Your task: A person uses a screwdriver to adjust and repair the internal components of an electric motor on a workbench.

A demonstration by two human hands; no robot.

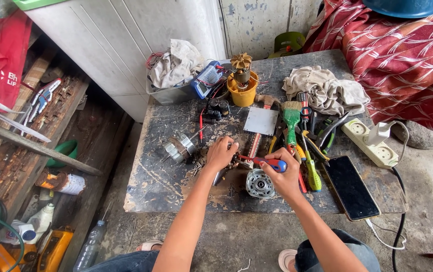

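The right hand (283, 177) is closed round a screwdriver (269, 162) with a red and blue handle, its shaft pointing left toward the left hand (220, 152); that hand is curled down over a small metal part (237, 160) at the tool's tip, fingers together, though what exactly it pinches I cannot tell; just below the tool sits a round motor casing (260, 183), touching nothing but the table. As I judge it, the tip could slip off and jab the steadying fingers, because they sit right in the line of the push; loose bits could also roll off among the clutter. Outward lie a green brush (291, 117), pliers and other screwdrivers in a heap, a dark phone (350, 187) near the edge, a white power strip (370, 141), a yellow cup holding a motor rotor (242, 80), and rags; the table (176, 189) is scarred, its paint flaking; a concrete floor, a red patterned cloth (398, 55) and shelves of junk surround it.
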